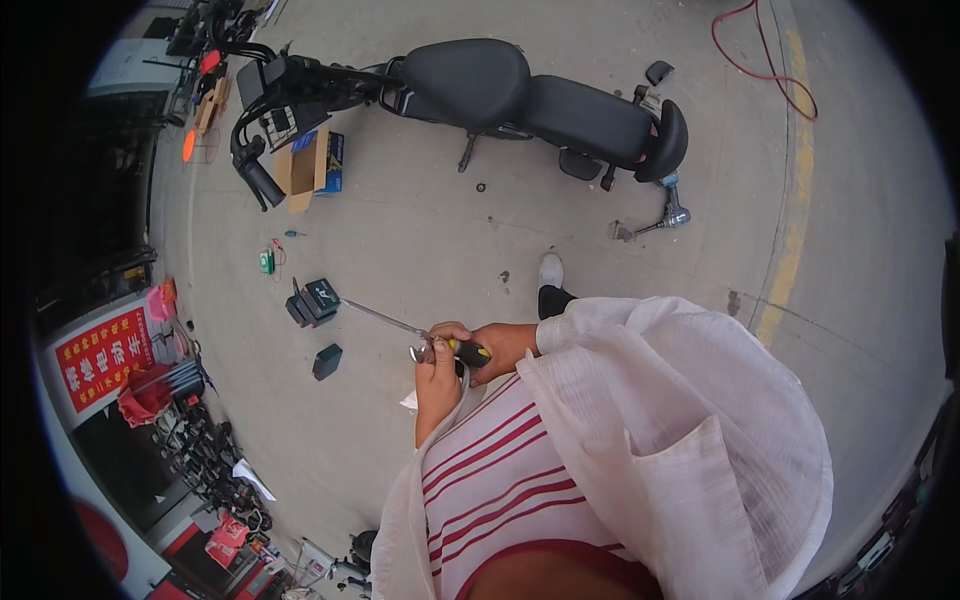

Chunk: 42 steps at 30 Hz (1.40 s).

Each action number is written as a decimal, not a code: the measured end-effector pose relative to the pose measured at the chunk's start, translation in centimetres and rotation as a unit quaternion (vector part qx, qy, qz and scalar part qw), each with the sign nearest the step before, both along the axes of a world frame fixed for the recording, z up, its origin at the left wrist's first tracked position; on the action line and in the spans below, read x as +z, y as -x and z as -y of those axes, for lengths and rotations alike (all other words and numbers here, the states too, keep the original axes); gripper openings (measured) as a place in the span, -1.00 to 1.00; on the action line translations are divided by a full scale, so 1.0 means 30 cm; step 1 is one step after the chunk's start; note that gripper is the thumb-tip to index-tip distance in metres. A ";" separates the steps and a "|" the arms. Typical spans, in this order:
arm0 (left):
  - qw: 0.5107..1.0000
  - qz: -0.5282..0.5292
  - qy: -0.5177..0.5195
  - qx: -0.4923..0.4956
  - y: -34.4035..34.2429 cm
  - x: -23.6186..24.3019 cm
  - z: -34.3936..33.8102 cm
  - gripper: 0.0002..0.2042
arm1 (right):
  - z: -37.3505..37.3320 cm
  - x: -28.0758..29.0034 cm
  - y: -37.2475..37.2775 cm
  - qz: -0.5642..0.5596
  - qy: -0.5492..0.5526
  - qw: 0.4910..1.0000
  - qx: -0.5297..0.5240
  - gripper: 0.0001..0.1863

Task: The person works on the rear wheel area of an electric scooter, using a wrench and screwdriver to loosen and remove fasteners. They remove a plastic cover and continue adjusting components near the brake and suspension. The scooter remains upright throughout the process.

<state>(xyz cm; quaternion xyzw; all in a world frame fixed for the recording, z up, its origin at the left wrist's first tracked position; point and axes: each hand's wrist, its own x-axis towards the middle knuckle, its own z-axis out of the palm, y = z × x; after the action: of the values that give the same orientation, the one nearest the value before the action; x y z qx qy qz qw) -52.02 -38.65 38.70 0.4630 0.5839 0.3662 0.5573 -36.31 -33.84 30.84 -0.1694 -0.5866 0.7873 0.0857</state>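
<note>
In front of my body a long screwdriver (385,318) points forward and left. Its black-and-yellow handle (468,352) sits in my right hand (503,348), whose fingers are closed round it. My left hand (437,380) is closed close beside, its fingers near the base of the shaft. A shiny silver end like a wrench jaw (418,354) sticks out of the left hand; the rest of that tool is hidden by the fingers. Beyond the screwdriver tip, dark batteries (314,302) sit on the ground, with a separate dark block (326,362) nearer me.
A black electric scooter (465,85) stands across the far side. By its handlebar is an open cardboard box (308,168). A power tool (674,213) lies near its rear end, and a red hose (765,72) farther right. Parked vehicles (215,450) line the left.
</note>
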 end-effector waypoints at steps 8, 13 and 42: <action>0.951 -0.113 -0.049 -0.284 0.072 -0.091 -0.487 -0.52 | -0.191 -0.168 0.061 0.083 -0.116 0.933 -0.330 -0.31; 0.900 -0.075 -0.031 -0.429 -0.037 -0.179 -0.728 -0.44 | -0.313 -0.202 -0.103 0.124 -0.151 0.868 -0.458 -0.42; 0.749 -0.332 0.331 -0.468 -0.029 -2.833 -0.961 -0.78 | 0.151 -2.544 -0.069 0.534 0.211 0.466 -0.673 -0.62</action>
<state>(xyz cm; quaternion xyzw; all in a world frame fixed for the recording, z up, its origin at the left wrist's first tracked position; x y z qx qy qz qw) -51.14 -9.84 -46.28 0.5573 0.5271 -0.3337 0.5479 -34.24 -38.38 -45.47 -0.9124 -0.0388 0.3425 0.2207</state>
